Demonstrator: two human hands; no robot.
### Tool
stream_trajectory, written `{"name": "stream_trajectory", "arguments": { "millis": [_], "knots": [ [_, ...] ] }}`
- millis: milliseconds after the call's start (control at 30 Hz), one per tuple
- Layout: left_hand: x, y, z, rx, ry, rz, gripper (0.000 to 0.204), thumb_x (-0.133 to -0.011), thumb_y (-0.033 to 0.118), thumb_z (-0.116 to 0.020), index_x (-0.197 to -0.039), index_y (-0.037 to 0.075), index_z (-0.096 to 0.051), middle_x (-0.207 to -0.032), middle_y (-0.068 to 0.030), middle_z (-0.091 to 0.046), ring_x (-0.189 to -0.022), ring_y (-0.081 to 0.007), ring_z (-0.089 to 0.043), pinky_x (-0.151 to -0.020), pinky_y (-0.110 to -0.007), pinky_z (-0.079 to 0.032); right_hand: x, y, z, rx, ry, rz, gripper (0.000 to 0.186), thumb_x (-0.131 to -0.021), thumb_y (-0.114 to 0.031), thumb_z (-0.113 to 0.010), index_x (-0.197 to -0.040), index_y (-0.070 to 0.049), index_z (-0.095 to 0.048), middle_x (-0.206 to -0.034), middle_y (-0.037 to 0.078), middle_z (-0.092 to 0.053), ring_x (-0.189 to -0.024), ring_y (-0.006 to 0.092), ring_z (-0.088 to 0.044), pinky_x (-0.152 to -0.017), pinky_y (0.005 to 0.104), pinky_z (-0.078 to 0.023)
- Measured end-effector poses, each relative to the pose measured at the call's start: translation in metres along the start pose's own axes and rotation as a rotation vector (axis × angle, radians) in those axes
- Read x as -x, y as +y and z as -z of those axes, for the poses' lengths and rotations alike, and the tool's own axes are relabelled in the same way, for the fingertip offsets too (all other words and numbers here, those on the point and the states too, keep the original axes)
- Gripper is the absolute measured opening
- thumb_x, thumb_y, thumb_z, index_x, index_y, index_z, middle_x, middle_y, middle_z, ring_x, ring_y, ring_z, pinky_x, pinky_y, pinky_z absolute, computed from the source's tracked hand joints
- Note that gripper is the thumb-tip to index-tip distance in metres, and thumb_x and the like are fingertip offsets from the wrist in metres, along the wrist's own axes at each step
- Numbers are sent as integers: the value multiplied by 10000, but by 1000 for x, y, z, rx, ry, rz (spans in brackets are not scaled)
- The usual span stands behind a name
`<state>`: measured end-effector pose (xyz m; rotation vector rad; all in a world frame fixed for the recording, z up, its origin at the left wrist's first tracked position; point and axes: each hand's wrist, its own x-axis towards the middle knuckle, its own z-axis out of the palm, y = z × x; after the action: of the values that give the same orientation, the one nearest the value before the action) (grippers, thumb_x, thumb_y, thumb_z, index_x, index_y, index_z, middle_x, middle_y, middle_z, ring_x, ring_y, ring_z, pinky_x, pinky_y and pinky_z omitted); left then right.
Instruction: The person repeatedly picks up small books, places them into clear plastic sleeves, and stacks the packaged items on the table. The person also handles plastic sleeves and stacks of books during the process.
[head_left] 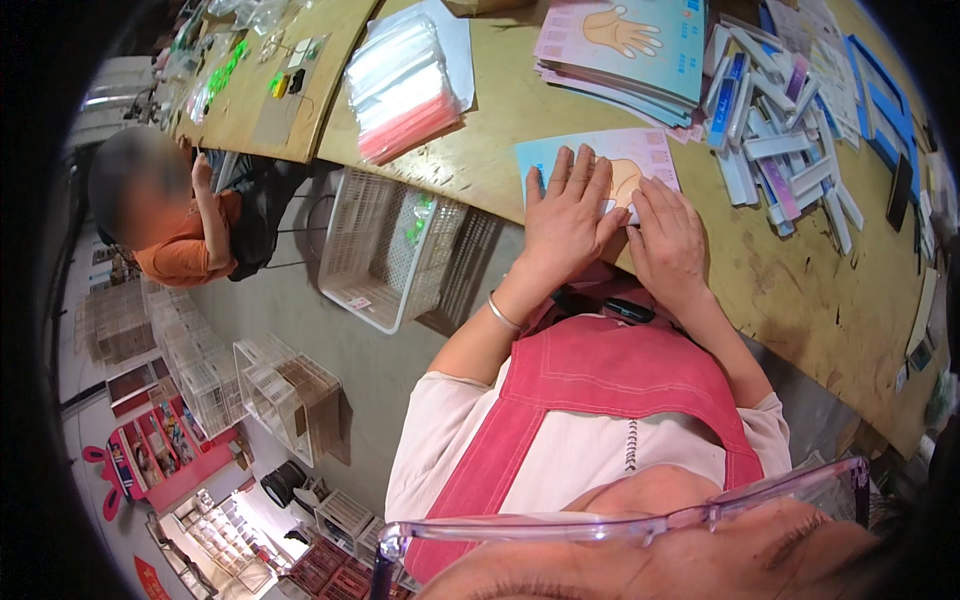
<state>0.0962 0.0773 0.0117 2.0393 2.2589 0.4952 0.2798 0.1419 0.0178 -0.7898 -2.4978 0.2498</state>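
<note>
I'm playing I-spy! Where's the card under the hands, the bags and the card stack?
Card (625, 176), head view: drawn palm.
Plastic bags (405, 85), head view: shiny middle.
Card stack (622, 40), head view: top card.

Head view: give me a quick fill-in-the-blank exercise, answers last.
A silver metal bangle circles the ____ wrist.
The bare left hand and bare right hand lie palms ____ on a pink-and-blue printed paper sheet.
The stack of similar sheets shows a drawn ____.
A heap of slim, mostly white boxes lies to the hands' ____.
Missing words: left; down; hand; right.
</note>
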Motion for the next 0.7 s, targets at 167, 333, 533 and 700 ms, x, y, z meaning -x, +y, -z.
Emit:
{"name": "stream_trajectory", "arguments": {
  "millis": [167, 333, 533, 700],
  "knots": [
    [-1, -1, -3, 5, 44, -19, 675, -1022, 541, -555, -1513, 78, -538, -1604, -195, -490, -1503, -409, -426, -1154, -694, -305, 0, 1, 0, -14, -6, 2, 496, -861, -119, -743, -1318, 34, -625, -1421, 191, -605, -1374, 346, -544, -1175, 489, -393],
    [-2, -1, -2, 10, 32, -18, 681, -1022, 536, -554, -1511, 62, -538, -1601, -200, -493, -1505, -414, -424, -1164, -701, -298, -1, 1, 0, -10, 2, 7, 496, -863, -117, -746, -1319, 34, -626, -1418, 192, -606, -1368, 348, -547, -1171, 490, -395],
    [-2, -1, -1, 3, 27, -17, 687, -1020, 535, -558, -1515, 60, -530, -1602, -199, -492, -1508, -413, -421, -1162, -706, -298, -2, 1, 2, -11, -2, 6, 486, -871, -119, -744, -1317, 34, -627, -1413, 189, -608, -1367, 347, -548, -1160, 488, -403],
    [-2, 0, 0, -12, 8, -9, 677, -1028, 530, -550, -1533, 81, -515, -1625, -195, -463, -1519, -414, -403, -1172, -690, -294, -1, 2, 0, -17, -3, 3, 481, -872, -119, -742, -1315, 31, -628, -1409, 188, -609, -1367, 345, -549, -1165, 490, -405]
  ]
}}
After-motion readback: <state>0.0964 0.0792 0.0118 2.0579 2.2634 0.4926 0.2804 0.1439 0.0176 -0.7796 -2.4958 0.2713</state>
